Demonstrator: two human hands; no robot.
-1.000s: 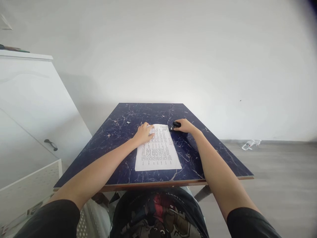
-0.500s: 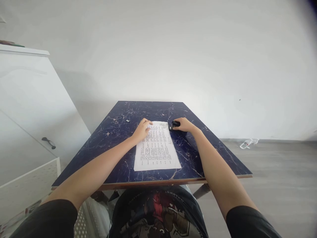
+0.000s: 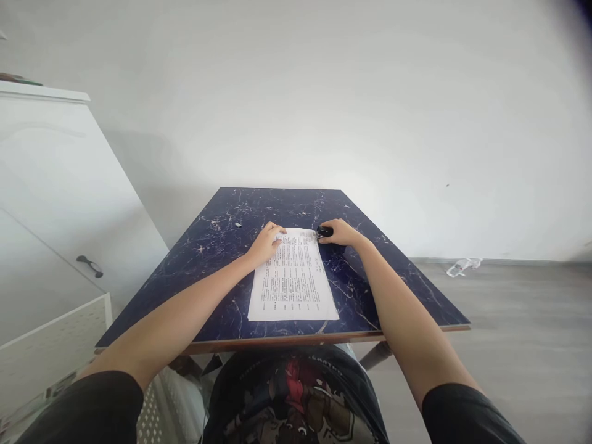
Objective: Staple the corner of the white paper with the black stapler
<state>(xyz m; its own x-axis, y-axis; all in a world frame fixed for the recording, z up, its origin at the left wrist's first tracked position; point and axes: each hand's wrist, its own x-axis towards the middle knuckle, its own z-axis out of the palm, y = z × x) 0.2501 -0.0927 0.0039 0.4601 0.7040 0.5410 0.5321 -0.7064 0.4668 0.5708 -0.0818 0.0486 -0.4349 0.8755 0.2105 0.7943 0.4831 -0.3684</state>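
Observation:
A printed stack of paper (image 3: 298,283) lies on the dark blue marbled table, its far right corner at the stapler. My left hand (image 3: 266,243) grips the far left edge of the paper, thumb on top and fingers along the edge. In my right hand (image 3: 342,232) is a small black stapler (image 3: 325,231), with the fingers wrapped round it. The stapler's front end meets the far right corner of the paper; whether the corner sits between its jaws I cannot make out.
A small light-coloured piece (image 3: 238,225) lies on the table (image 3: 222,246) left of the paper. To the left stands a white cabinet (image 3: 50,185) with a dark handle. A clear plastic bottle (image 3: 457,267) lies on the floor by the wall.
My right hand has moved the stapler slightly left, onto the paper's far right corner. The paper has shifted very slightly; my left hand stays at its edge.

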